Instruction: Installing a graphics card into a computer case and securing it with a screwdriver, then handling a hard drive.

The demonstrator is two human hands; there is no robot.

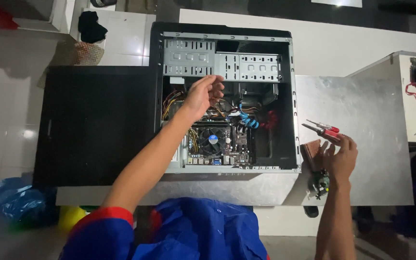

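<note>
- On the pale bench lies an opened computer case (227, 96), its black side panel (97, 125) flat beside it on the left
- Over the case hangs the left hand (203, 96), fingers loosely curled above the bundle of coloured cables (179, 103) near the drive cage (222, 62); it seems to pinch nothing, though I cannot tell whether a fingertip touches a wire
- Below it sits the motherboard with its cooler fan (213, 139), and blue cables (249, 120) curl just to the right
- Out on the grey metal sheet (371, 120), well apart from the case, the right hand (340, 159) has its fingers closed about red-handled screwdrivers (323, 129), tips pointing left
- Just beside that hand rest a copper-coloured heatsink (311, 151) and a small green part (320, 183)
- Risk, as I judge it: the curled fingers could snag a cable and tug a connector loose, and the screwdriver tips could scrape the board if swung in carelessly
</note>
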